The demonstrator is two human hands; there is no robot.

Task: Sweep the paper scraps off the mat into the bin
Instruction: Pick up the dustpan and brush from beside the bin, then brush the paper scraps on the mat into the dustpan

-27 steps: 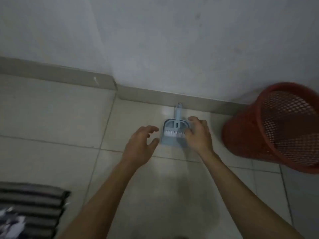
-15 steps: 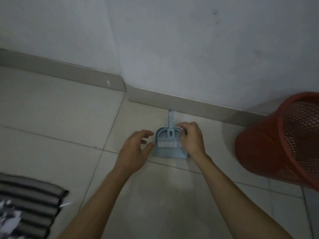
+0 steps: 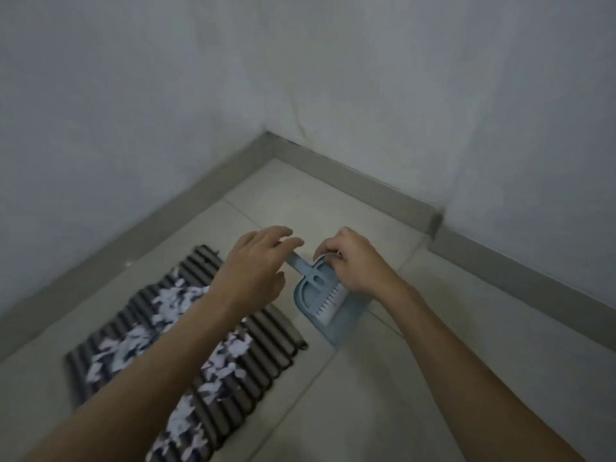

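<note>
**Both hands at the dustpan beside the littered mat**

Nearest, two bare forearms reach forward over the tiled floor [image 3: 383, 395]. Under the left forearm lies a dark ribbed mat [image 3: 266, 355], strewn with white paper scraps [image 3: 133, 338] along its length. Just past the mat's far right corner sits a pale blue dustpan [image 3: 346, 323] with a small brush [image 3: 325, 295] nested in it, white bristles showing. The right hand [image 3: 356, 261] is closed on the brush and the pan's back rim. The left hand [image 3: 256, 265] hovers open, fingers spread, fingertips at the handle [image 3: 295, 261]. Beyond, grey skirting [image 3: 366, 181] meets the wall corner. The bin is out of view
</note>
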